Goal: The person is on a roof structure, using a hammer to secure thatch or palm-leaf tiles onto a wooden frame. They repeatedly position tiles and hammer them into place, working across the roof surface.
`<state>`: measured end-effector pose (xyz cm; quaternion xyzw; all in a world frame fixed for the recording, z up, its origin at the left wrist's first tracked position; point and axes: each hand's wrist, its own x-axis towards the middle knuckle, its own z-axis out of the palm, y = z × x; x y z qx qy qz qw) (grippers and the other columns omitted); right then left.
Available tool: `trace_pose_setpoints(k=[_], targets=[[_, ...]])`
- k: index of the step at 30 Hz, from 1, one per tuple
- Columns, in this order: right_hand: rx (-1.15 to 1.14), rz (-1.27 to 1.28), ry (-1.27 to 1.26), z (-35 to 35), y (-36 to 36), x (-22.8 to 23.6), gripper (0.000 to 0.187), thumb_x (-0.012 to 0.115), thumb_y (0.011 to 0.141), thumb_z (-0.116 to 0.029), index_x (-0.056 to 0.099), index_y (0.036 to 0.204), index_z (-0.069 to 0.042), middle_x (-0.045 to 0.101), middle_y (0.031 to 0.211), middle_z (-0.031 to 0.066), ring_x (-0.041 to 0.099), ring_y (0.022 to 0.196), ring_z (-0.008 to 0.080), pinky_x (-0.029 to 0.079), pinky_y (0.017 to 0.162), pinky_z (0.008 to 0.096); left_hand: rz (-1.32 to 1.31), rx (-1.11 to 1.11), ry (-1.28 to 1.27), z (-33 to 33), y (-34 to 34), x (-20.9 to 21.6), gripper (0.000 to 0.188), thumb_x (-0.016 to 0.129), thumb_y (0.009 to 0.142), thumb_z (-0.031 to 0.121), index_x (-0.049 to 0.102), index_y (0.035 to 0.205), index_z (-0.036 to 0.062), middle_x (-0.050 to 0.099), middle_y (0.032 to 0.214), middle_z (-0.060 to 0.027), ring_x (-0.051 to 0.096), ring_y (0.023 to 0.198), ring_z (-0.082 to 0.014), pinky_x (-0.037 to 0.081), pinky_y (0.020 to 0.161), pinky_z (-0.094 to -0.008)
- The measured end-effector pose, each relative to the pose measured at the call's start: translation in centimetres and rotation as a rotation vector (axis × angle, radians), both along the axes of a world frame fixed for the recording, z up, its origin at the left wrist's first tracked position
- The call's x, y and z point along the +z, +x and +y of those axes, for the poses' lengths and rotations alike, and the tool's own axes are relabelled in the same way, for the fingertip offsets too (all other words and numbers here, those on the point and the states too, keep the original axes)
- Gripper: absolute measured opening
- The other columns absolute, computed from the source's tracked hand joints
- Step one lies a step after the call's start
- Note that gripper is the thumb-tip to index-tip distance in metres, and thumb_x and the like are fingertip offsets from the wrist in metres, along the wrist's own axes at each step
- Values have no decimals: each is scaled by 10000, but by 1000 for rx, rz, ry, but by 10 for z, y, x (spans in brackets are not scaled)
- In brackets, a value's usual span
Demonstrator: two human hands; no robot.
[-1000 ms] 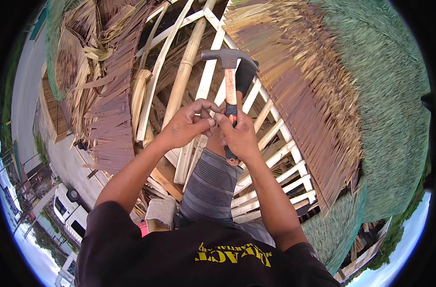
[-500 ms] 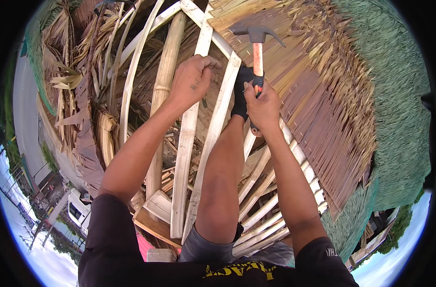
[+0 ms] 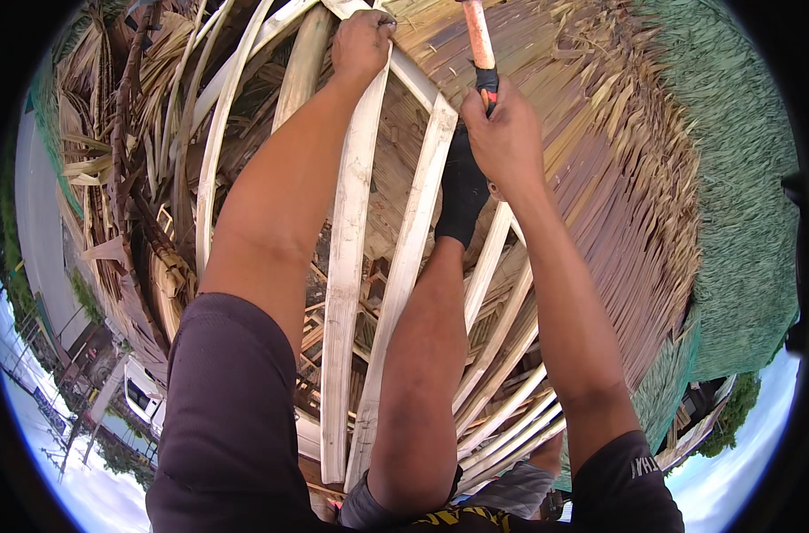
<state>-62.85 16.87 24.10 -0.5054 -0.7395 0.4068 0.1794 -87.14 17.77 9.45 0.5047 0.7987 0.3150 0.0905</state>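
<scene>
My right hand (image 3: 507,138) is wrapped round the dark grip of a claw hammer (image 3: 480,35). The hammer's orange-and-white handle points away from me, and its head is cut off by the top of the view. At the far end of a pale wooden batten (image 3: 349,258), my left hand (image 3: 362,44) has its fingers closed by the edge of a brown thatch panel (image 3: 591,213). Whatever those fingers pinch, if anything, is too small to make out. A second pale batten (image 3: 413,240) runs beside the first, nearer my right hand.
My foot in a black covering (image 3: 462,186) rests between the battens and the thatch. Several thin slats (image 3: 498,346) fan out at the lower right. Loose dry leaves (image 3: 111,169) hang at the left, and green netting (image 3: 742,204) covers the roof at the right. Gaps show between the battens.
My left hand has reached farther forward along the batten, to the thatch edge. The hammer has risen in the view with my right hand, and its head has left the picture.
</scene>
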Motion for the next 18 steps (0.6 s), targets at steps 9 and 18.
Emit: trace_pose_setpoints(k=[9,18], targets=[[118,-293,-75,5,-53,-22,267,600,959,-201,601,939,65,676,814,308,687,803,477,533,731,525,163,-22,-40,0,-10,-7,255,666,930,284,757,1061,85,688,1016,-189,638,1027,-390,500,896,-498],[5,-137,-99,-3,-59,-5,264,586,965,-193,614,999,67,693,851,305,701,830,460,540,753,529,28,88,-146,-1,1,8,312,673,843,108,662,1155,105,723,1067,-153,663,1065,-381,522,914,-496]])
